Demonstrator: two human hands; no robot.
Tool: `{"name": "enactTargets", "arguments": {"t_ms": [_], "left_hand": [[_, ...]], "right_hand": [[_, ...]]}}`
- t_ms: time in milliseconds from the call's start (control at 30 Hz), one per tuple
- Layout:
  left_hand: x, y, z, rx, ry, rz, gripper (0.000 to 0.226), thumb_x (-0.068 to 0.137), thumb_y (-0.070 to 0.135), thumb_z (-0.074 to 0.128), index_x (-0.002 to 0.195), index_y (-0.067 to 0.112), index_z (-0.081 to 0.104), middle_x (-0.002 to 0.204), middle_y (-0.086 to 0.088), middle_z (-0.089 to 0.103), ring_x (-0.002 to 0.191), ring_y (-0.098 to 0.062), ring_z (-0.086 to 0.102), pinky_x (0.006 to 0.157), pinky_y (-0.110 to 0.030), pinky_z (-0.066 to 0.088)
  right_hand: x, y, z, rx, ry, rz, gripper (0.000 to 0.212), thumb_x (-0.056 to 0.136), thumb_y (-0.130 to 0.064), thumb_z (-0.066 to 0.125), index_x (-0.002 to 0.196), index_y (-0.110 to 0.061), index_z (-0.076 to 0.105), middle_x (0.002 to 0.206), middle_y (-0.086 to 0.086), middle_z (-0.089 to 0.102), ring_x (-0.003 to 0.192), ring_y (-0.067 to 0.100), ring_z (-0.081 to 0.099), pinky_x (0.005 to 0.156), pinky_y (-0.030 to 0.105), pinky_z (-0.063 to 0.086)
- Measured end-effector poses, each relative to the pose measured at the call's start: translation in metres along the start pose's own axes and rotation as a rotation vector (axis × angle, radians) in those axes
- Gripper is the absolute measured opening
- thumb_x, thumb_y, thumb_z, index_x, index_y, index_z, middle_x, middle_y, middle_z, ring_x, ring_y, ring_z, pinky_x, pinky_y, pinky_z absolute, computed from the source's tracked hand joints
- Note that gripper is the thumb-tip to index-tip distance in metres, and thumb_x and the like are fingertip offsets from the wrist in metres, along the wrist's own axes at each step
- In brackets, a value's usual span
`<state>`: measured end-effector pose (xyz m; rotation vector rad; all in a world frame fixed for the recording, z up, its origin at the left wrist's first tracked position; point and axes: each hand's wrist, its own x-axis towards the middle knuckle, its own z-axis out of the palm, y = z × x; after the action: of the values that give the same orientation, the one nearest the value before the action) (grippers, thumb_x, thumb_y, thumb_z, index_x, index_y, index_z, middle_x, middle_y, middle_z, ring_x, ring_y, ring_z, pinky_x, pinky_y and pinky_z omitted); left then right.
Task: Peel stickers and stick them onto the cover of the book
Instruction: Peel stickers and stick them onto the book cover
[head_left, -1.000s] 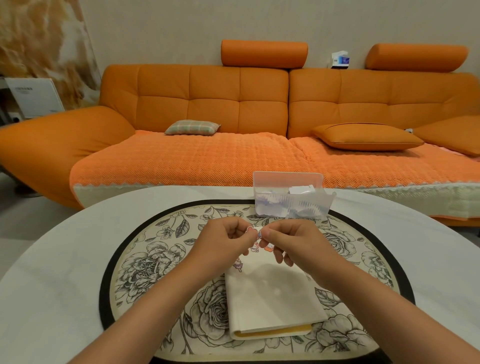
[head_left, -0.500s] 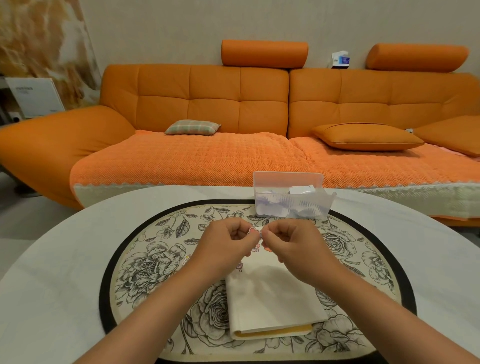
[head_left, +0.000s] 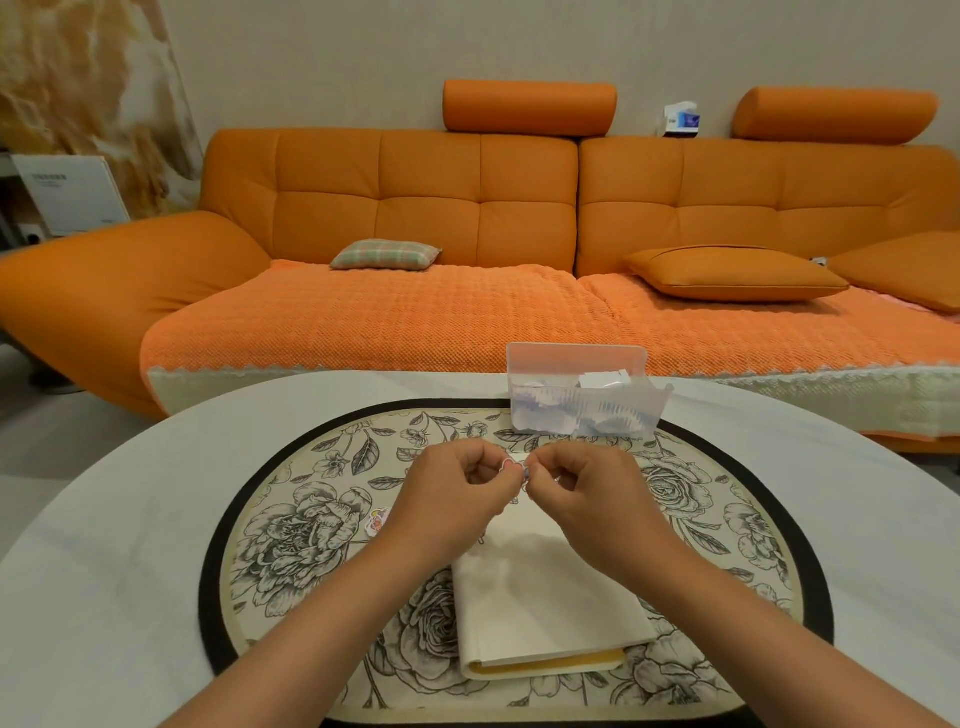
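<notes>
Left hand (head_left: 457, 493) and right hand (head_left: 587, 496) bare. Behind the wrists, left forearm (head_left: 322, 613) and right forearm (head_left: 758, 623) bare too, uncovered to the frame edge.

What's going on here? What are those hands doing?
A person's left hand and right hand both pinch a small sticker between them, seemingly peeling it. They hold it above a closed cream book lying on a flowery mat. A clear box stands behind, and a loose sticker lies on the mat left of the book.

A pale round table (head_left: 104, 519) bears a black-rimmed floral mat (head_left: 291, 545), a clear plastic box (head_left: 582, 410) at the mat's far edge.
</notes>
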<state>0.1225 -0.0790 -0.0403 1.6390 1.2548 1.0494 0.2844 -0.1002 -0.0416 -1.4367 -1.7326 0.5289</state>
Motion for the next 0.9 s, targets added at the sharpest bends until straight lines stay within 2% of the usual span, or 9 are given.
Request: {"name": "enactTargets", "arguments": {"t_ms": [67,167,233,300,367,433,667,800,900], "left_hand": [[-0.002,-0.001,0.002,0.004,0.074,0.029,0.011,0.087,0.022,0.073,0.076,0.023,0.071,0.065,0.008,0.067,0.059,-0.015,0.062,0.054,-0.041,0.056],[-0.003,-0.005,0.001,0.174,0.236,0.205,0.017,0.08,0.029,0.079,0.081,0.031,0.063,0.075,0.01,0.064,0.067,-0.01,0.06,0.06,-0.025,0.052],[-0.004,-0.005,0.002,0.253,0.241,0.295,0.018,0.081,0.026,0.079,0.079,0.03,0.062,0.073,0.012,0.063,0.067,-0.01,0.059,0.061,-0.024,0.051],[-0.005,-0.004,0.003,0.234,0.208,0.272,0.012,0.083,0.024,0.077,0.077,0.029,0.067,0.074,0.018,0.066,0.066,-0.008,0.061,0.06,-0.032,0.056],[-0.006,-0.003,0.004,0.191,0.179,0.193,0.008,0.084,0.026,0.075,0.077,0.029,0.073,0.073,0.022,0.068,0.066,-0.005,0.064,0.063,-0.034,0.058],[-0.007,-0.001,0.004,0.125,0.155,0.116,0.009,0.085,0.026,0.074,0.076,0.028,0.077,0.069,0.018,0.071,0.065,-0.004,0.067,0.065,-0.036,0.06],[-0.007,0.007,0.004,0.012,0.093,-0.022,0.013,0.089,0.024,0.071,0.077,0.022,0.078,0.071,0.007,0.075,0.063,-0.012,0.072,0.054,-0.042,0.058],[-0.005,0.002,0.005,0.038,0.085,-0.011,0.013,0.089,0.024,0.07,0.077,0.021,0.076,0.07,0.007,0.075,0.061,-0.011,0.071,0.058,-0.033,0.057],[-0.005,-0.002,0.006,0.037,0.08,0.013,0.015,0.089,0.023,0.069,0.075,0.021,0.073,0.069,0.005,0.073,0.059,-0.012,0.069,0.058,-0.027,0.055]], "right_hand": [[0.002,0.001,0.001,0.095,0.013,0.041,0.024,0.093,-0.017,0.063,0.071,-0.019,0.073,0.055,-0.014,0.061,0.049,0.003,0.047,0.052,0.016,0.036],[0.004,0.003,0.002,0.134,0.029,0.072,0.029,0.096,-0.022,0.062,0.069,-0.022,0.072,0.061,0.002,0.067,0.049,0.006,0.048,0.053,0.027,0.041],[0.004,0.005,0.003,0.104,0.046,0.06,0.029,0.096,-0.025,0.062,0.069,-0.024,0.072,0.062,0.004,0.066,0.049,0.008,0.048,0.054,0.029,0.042],[0.003,0.006,0.004,0.038,0.076,0.03,0.024,0.095,-0.028,0.062,0.075,-0.025,0.074,0.063,-0.006,0.068,0.051,0.007,0.051,0.056,0.031,0.046],[0.003,0.007,0.005,-0.034,0.095,0.014,0.019,0.095,-0.03,0.062,0.082,-0.026,0.076,0.063,-0.021,0.065,0.053,0.006,0.053,0.058,0.032,0.048],[0.003,0.007,0.005,-0.095,0.104,-0.002,0.017,0.094,-0.031,0.062,0.086,-0.027,0.076,0.06,-0.028,0.06,0.055,0.004,0.053,0.057,0.03,0.045],[0.0,0.004,0.004,-0.197,0.111,-0.053,0.017,0.095,-0.035,0.061,0.088,-0.032,0.076,0.07,-0.021,0.065,0.065,0.001,0.056,0.057,0.024,0.043],[0.0,0.003,0.004,-0.222,0.102,-0.044,0.016,0.094,-0.036,0.062,0.085,-0.033,0.075,0.071,-0.023,0.064,0.068,-0.001,0.056,0.059,0.025,0.044],[-0.001,0.002,0.004,-0.208,0.092,-0.031,0.016,0.094,-0.035,0.062,0.085,-0.033,0.075,0.07,-0.024,0.064,0.069,-0.003,0.056,0.058,0.022,0.039]]}}
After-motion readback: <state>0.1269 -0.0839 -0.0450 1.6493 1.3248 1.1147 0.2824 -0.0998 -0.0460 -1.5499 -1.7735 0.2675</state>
